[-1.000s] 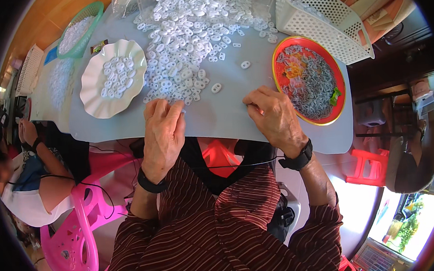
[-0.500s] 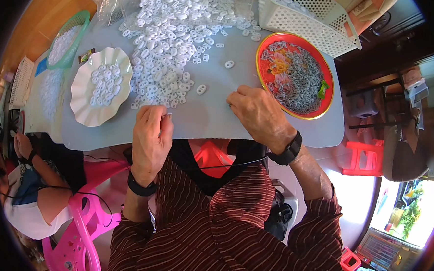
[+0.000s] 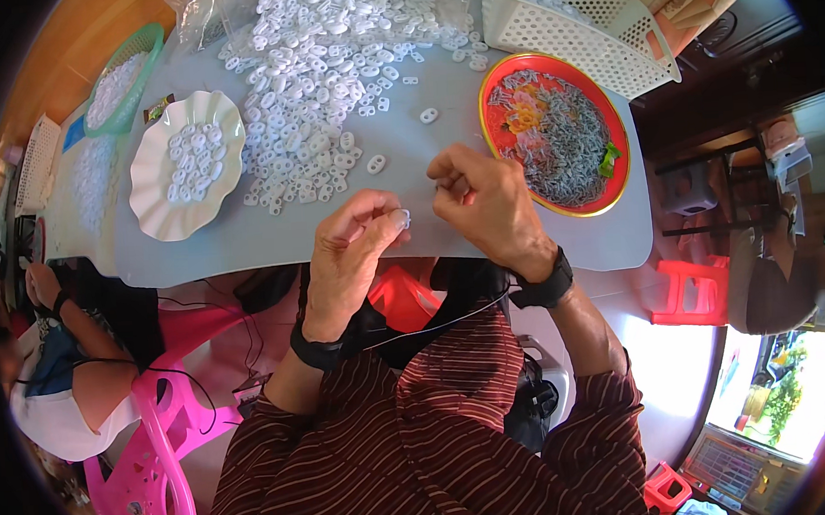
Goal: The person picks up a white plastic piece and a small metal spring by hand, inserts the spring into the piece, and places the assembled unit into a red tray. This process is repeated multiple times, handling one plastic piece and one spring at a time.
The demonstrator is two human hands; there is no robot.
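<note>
Between the thumb and fingers of my left hand (image 3: 349, 256) is a small white plastic piece (image 3: 404, 219). My right hand (image 3: 496, 211) faces it with fingers curled in a pinch; whatever lies between those fingertips is hidden or too small to name. A heap of white oval pieces with two holes (image 3: 297, 100) covers the table beyond my hands. Several similar pieces lie in a cream scalloped plate (image 3: 151, 201) on the left. On the right, close to my right hand, a red gold-rimmed plate (image 3: 490, 123) carries many small grey metal pins (image 3: 571, 170).
A white perforated basket (image 3: 582, 25) stands at the back right, a green basket (image 3: 146, 76) at the back left. The grey table (image 3: 411, 234) ends just in front of my lap. Another person's hand (image 3: 43, 284) shows at far left, beside a pink chair (image 3: 144, 477).
My left hand has moved right from beside the heap toward my right hand, and the white piece now shows in its fingers. My right hand has shifted only slightly.
</note>
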